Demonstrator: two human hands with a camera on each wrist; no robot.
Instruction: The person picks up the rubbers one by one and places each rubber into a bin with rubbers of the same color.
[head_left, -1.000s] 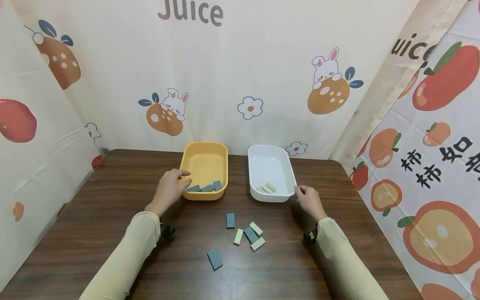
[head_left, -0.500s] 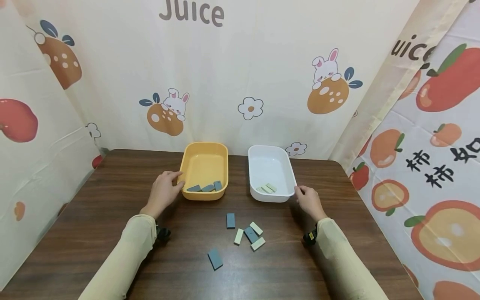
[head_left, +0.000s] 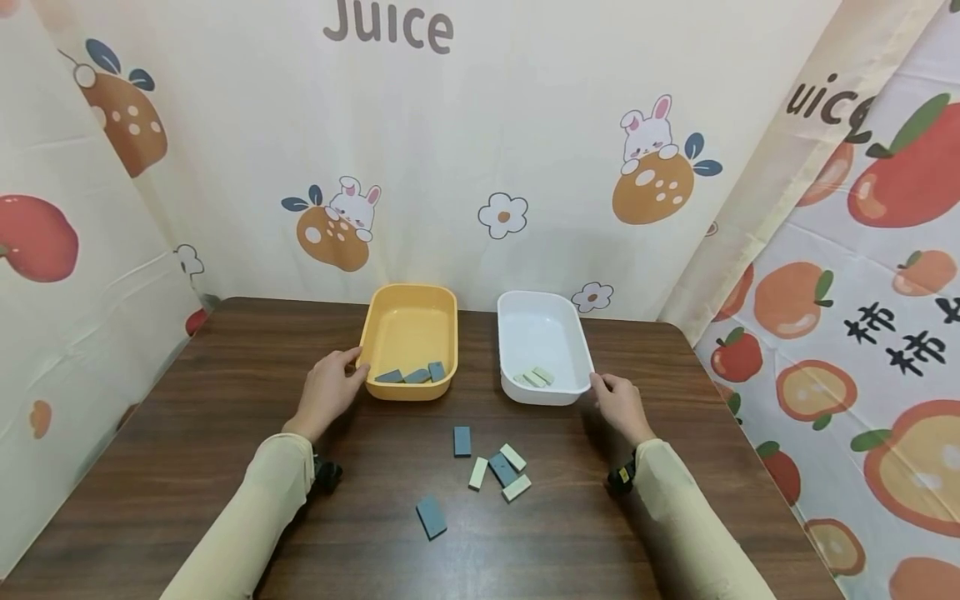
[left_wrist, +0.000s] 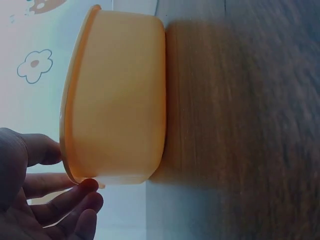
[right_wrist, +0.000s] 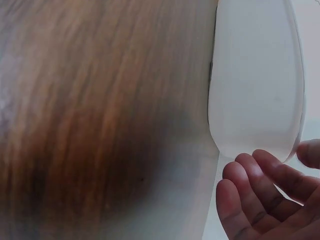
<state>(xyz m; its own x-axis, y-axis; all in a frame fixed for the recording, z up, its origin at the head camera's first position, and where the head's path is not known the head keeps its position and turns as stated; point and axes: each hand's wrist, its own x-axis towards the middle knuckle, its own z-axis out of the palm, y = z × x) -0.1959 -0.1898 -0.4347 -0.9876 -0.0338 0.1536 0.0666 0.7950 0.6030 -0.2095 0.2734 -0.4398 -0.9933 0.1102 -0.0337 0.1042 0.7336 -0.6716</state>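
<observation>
My left hand (head_left: 327, 392) holds the left rim of the yellow plastic bin (head_left: 412, 304) near its front corner. In the left wrist view, the thumb lies at the rim and the other fingers curl by the corner of the bin (left_wrist: 120, 95). Several blue-grey blocks (head_left: 416, 376) lie inside at its near end. On the other side, my right hand (head_left: 621, 406) pinches the front right corner of the white plastic bin (head_left: 540, 321). That bin holds several pale green blocks (head_left: 535, 377). The right wrist view shows the thumb and fingers at the white wall (right_wrist: 257, 75).
Between the arms on the brown wooden table (head_left: 360, 533) lie loose blocks: a blue-grey block (head_left: 462, 442), another blue-grey block (head_left: 431, 517) nearer the front, and a small cluster with a pale green block (head_left: 516, 487). A printed curtain (head_left: 450, 125) hangs behind the table.
My left hand has drawn back left from over the yellow bin's edge and taken its rim. The right hand stays on the white bin. The blocks have not moved.
</observation>
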